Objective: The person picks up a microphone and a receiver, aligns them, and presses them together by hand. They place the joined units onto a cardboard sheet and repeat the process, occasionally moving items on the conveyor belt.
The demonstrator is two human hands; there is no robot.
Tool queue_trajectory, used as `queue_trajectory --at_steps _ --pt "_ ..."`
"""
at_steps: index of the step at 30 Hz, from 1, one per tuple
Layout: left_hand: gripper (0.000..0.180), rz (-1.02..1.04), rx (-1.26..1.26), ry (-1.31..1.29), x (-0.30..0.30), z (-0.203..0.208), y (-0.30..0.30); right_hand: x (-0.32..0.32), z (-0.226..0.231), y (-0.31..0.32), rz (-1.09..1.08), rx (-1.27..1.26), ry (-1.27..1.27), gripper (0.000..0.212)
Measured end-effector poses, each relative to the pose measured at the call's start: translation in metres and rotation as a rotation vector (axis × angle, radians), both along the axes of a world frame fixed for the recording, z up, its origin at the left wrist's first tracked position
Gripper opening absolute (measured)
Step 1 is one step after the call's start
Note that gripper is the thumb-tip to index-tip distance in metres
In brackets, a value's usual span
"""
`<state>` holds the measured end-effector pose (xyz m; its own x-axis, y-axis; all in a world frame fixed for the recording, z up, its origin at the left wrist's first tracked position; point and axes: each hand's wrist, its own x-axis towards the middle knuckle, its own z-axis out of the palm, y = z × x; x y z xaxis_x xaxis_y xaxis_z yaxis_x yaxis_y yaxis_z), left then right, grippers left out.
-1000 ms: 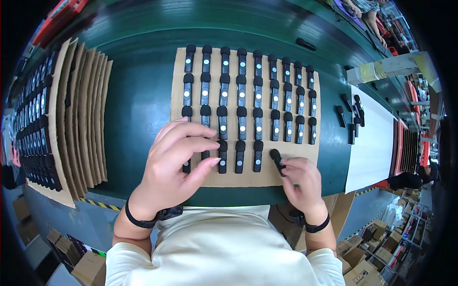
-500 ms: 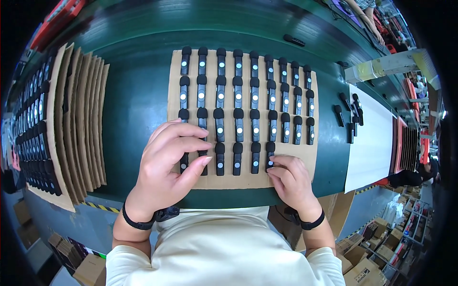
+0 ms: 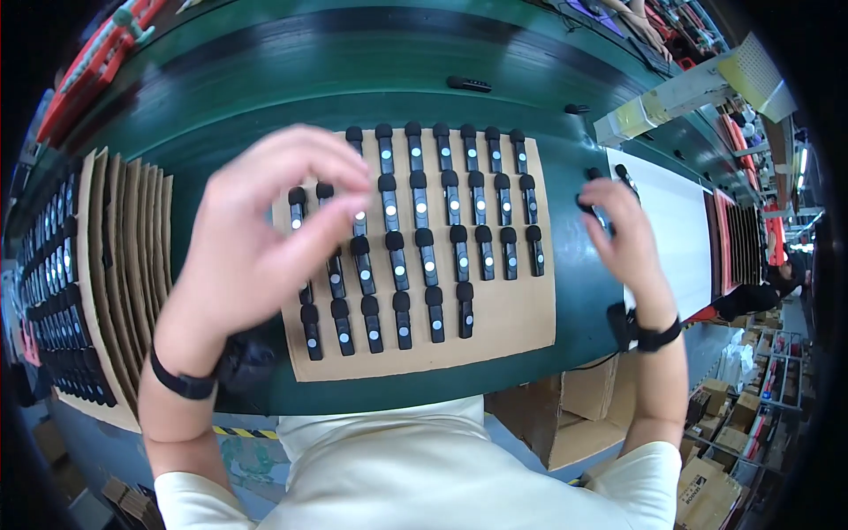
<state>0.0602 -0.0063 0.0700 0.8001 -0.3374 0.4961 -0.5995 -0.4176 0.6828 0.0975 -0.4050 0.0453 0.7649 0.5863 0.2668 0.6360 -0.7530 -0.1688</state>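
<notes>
Rows of small black clip-on microphones (image 3: 420, 205) with foam tops and pale round dots lie on a cardboard sheet (image 3: 508, 322). My left hand (image 3: 256, 238) hovers over the sheet's left part, blurred, its thumb and fingers curved and apart with nothing seen between them. It hides some of the microphones. Off the sheet's right side, my right hand (image 3: 629, 234) reaches to loose microphones on the green table. Its thumb and fingers are apart around a loose microphone (image 3: 594, 210); whether they touch it is unclear. Another loose microphone (image 3: 627, 179) lies just beyond.
Upright cardboard sheets (image 3: 132, 265) stand at the left, beside boards filled with microphones (image 3: 57, 274). A white sheet (image 3: 676, 234) covers the table's right part. One microphone (image 3: 469, 84) lies far back. A pale beam (image 3: 658, 115) juts in at upper right.
My right hand has left the front row's right-end microphone and moved right to the loose ones. My left hand has risen and shifted left. The view has turned, so the sheet appears tilted.
</notes>
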Motion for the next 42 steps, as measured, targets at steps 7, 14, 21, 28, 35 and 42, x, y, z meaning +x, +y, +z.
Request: queue_trajectory --at_steps 7,14,21,28,35,42 --pt "0.017 0.124 -0.017 0.189 0.083 -0.009 0.003 0.111 0.006 -0.02 -0.211 -0.109 0.009 0.019" --pt "0.017 0.236 0.045 0.292 0.109 -0.036 0.008 0.176 -0.025 -0.014 -0.207 -0.169 -0.019 0.018" --pt "0.016 0.253 -0.026 0.221 0.102 -0.045 0.005 0.211 -0.057 -0.04 -0.192 -0.124 0.091 0.031" --pt "0.017 0.289 -0.081 0.231 0.103 -0.042 0.003 0.224 -0.059 -0.022 -0.148 -0.117 0.14 0.028" --pt "0.018 0.265 0.055 0.236 0.131 -0.036 -0.005 0.213 -0.055 0.002 -0.239 -0.125 0.094 0.021" --pt "0.016 0.162 0.295 0.189 0.182 -0.04 -0.03 0.165 -0.025 0.011 -0.203 0.22 0.086 0.025"
